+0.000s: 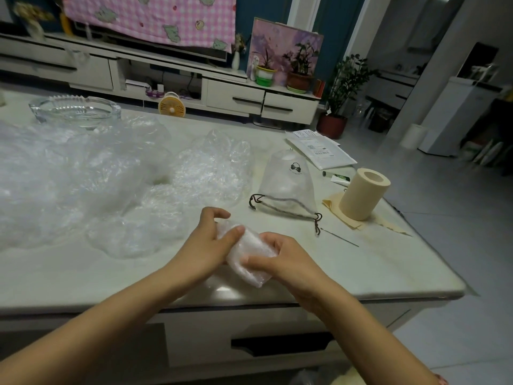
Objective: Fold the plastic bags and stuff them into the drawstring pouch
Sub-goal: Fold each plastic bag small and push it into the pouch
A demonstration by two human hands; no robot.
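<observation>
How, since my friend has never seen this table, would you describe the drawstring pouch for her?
On the pale table, look between the heap of crumpled clear bags and the upright cream paper roll. The drawstring pouch lies there. Unlike the bags, it is smooth, carries a small black logo, and has a dark cord along its near edge.

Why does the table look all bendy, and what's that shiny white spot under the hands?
Head view: the wide-angle lens bends the front edge of the table. Head view: the white spot is light glaring off the glossy top, just below the folded plastic bag that the left hand and right hand grip. Head view: the loose bags look washed out and hazy.
</observation>
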